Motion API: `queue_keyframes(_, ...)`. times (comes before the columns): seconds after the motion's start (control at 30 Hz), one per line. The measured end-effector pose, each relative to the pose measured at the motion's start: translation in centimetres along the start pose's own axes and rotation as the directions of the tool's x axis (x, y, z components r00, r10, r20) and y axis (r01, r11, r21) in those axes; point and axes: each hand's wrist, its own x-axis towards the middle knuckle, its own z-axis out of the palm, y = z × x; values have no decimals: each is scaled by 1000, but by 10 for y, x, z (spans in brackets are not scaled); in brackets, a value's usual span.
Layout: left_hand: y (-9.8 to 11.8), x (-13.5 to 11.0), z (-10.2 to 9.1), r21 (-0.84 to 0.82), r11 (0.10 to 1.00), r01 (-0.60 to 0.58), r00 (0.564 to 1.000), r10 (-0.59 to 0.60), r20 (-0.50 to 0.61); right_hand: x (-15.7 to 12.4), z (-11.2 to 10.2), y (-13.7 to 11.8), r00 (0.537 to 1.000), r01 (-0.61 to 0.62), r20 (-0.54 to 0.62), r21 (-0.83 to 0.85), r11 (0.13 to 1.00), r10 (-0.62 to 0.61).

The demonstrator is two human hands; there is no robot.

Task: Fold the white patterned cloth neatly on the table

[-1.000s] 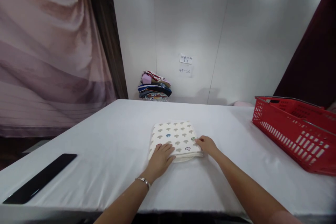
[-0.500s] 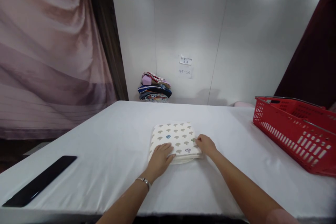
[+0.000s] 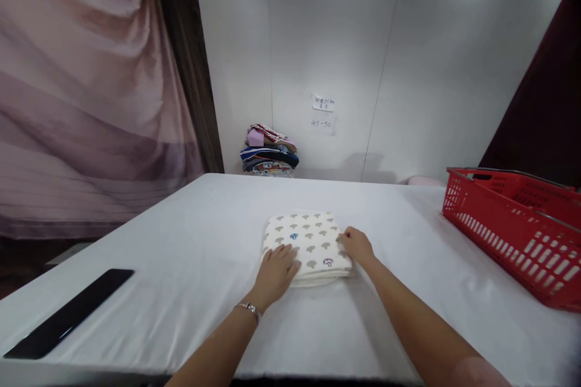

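A white folded cloth [image 3: 313, 236] printed with grey-green mushrooms, one blue and one purple, lies as a thick rectangle at the middle of the table. My left hand [image 3: 275, 272] rests flat on its near left corner, fingers spread, with a bracelet at the wrist. At the cloth's right edge, my right hand [image 3: 357, 245] has thumb and fingers closed on the side; its fingertips are partly hidden. Several folded layers show along the near edge.
The white-covered table [image 3: 190, 242] carries a long black flat object [image 3: 70, 314] at left and a red plastic basket [image 3: 499, 224] at right. Behind stands a stack of folded clothes [image 3: 269, 154] against a white wall with paper notes [image 3: 323, 124].
The view has shifted very slightly, so everything sits a little further right. Both hands stay on the cloth in nearly the same places.
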Motion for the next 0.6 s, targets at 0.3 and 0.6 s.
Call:
queue_keyframes(0.3, -3, 3, -4, 9, 999, 31, 998, -31, 55, 3, 5, 7, 999, -18, 39, 7, 1000, 18)
queue_keyframes(0.6, 0, 4, 4, 140, 990, 2, 995, -16, 95, 3, 3, 9, 997, -10, 83, 16, 1000, 9)
